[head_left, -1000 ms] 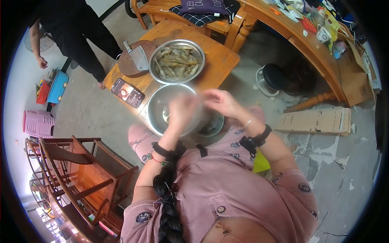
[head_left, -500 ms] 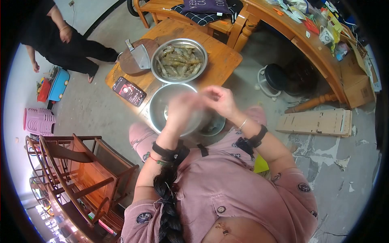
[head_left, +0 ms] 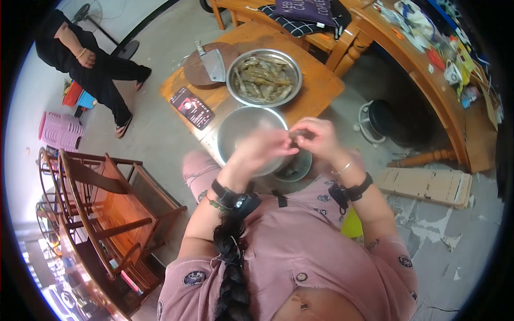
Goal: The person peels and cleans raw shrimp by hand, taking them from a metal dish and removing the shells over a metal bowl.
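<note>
My right hand (head_left: 321, 140) pinches a small greyish shrimp (head_left: 301, 134) between thumb and fingers. Meeting it from the other side, my left hand (head_left: 262, 148) has its fingertips closed at the shrimp's end; that hand is slightly blurred. Both hands are above a wide metal bowl (head_left: 227, 127), whose inside is partly covered by my left hand. Behind it, a steel basin (head_left: 230, 91) holds a heap of raw shrimp (head_left: 262, 80). Below my hands, a smaller bowl (head_left: 309, 165) shows dark contents that I cannot make out.
On the wooden table (head_left: 321, 88) are a phone (head_left: 191, 108), a round chopping board (head_left: 198, 72) and a cleaver (head_left: 214, 65). Another person (head_left: 88, 64) stands at the left, near a fan. A wooden chair (head_left: 123, 198), a black stool (head_left: 381, 119) and a cardboard piece (head_left: 425, 185) surround me.
The view has shifted, so the table appears further right. My left hand has moved from over the bowl towards the shrimp in my right hand. The other person's legs have changed position.
</note>
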